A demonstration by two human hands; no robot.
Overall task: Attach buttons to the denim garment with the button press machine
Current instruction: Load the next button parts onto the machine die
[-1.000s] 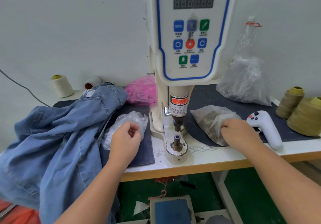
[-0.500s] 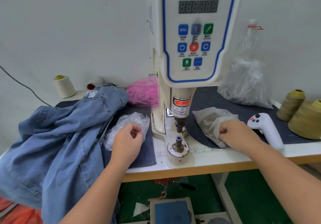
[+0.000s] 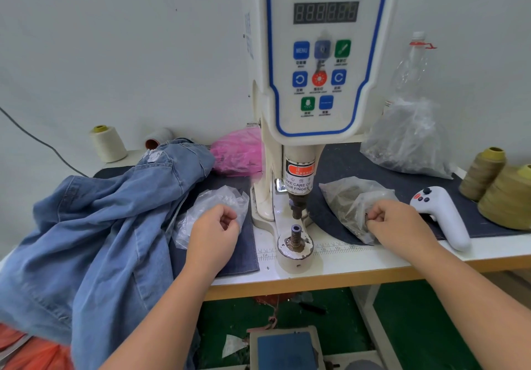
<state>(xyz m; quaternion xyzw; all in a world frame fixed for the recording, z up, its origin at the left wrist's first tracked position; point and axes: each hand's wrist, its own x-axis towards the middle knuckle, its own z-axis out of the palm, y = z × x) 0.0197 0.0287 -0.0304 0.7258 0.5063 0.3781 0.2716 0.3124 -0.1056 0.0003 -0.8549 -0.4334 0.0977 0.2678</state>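
Note:
The white servo button press machine [image 3: 321, 62] stands mid-table, its lower die post [image 3: 296, 236] bare under the punch [image 3: 297, 208]. The light blue denim garment [image 3: 94, 226] lies heaped at the left, hanging over the table edge. My left hand [image 3: 214, 234] hovers with curled fingers over a clear plastic bag [image 3: 218, 201]; anything inside the curl is hidden. My right hand [image 3: 399, 223] pinches a small dark piece [image 3: 367, 215] at the mouth of a bag of dark buttons [image 3: 347, 197].
Dark blue mats [image 3: 241, 257] cover the white table. A pink bag [image 3: 238, 151] and cream thread cones [image 3: 107, 144] sit at the back left. A large clear bag [image 3: 408, 137], a white controller [image 3: 442, 217] and olive thread cones [image 3: 505, 194] are right. A foot pedal [image 3: 283, 349] is below.
My right hand has drawn back from inside the button bag to its mouth, fingers now pinched. My left hand stays curled over the clear bag. The view has tilted up slightly.

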